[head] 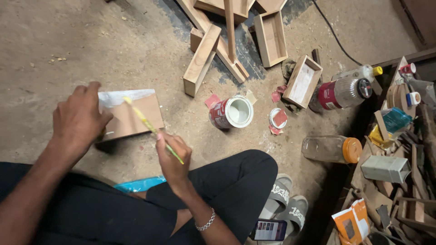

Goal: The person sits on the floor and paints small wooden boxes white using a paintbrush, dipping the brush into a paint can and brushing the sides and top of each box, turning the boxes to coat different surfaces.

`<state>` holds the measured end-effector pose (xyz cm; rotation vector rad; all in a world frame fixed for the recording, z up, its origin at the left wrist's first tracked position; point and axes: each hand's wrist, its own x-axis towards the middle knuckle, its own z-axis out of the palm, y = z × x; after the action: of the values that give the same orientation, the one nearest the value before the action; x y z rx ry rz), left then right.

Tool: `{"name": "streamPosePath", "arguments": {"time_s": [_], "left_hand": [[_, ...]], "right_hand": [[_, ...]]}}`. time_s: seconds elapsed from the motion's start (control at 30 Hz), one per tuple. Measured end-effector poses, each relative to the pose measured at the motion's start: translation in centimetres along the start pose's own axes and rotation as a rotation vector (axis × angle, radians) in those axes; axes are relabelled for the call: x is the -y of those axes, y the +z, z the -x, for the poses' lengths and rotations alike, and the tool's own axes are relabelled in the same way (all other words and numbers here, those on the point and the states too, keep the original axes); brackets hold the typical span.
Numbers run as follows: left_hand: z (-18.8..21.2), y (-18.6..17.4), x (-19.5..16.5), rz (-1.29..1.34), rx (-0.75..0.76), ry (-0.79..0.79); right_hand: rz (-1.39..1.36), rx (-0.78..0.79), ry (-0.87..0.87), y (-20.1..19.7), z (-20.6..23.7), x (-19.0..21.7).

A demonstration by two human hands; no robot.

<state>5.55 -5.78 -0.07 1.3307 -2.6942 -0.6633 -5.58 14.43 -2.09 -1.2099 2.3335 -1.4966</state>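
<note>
An open round paint can (231, 112) with a red-and-white label lies on the floor. Right of it lie a red-labelled clear bottle (341, 93) and an orange-capped jar (332, 149). Below it, a lit phone screen (269, 229); lower right, an orange-and-white packet (350, 223).

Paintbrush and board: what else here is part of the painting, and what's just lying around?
In use:
left hand steadying the board
right hand holding the paintbrush
open paint can

Lying about:
plastic jar
bottle
wooden boxes
sandals
phone
</note>
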Motion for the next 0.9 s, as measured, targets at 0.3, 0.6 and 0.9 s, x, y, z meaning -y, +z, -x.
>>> {"name": "streamPosePath", "arguments": {"time_s": [0.3,0.6,0.9], "left_hand": [[0.2,0.2,0.5,-0.088,0.181,-0.032],[3.1,0.5,1.2,-0.090,0.267,0.093],[4.8,-1.1,-0.4,-0.134,0.127,0.097]], "right_hand": [[-0.098,0.047,0.121,-0.5,-0.5,1.1],[-0.381,0.043,0.395,0.7,0.1,-1.0],[0.031,-0.010,0.073,-0.7,-1.1,-0.8]]}}
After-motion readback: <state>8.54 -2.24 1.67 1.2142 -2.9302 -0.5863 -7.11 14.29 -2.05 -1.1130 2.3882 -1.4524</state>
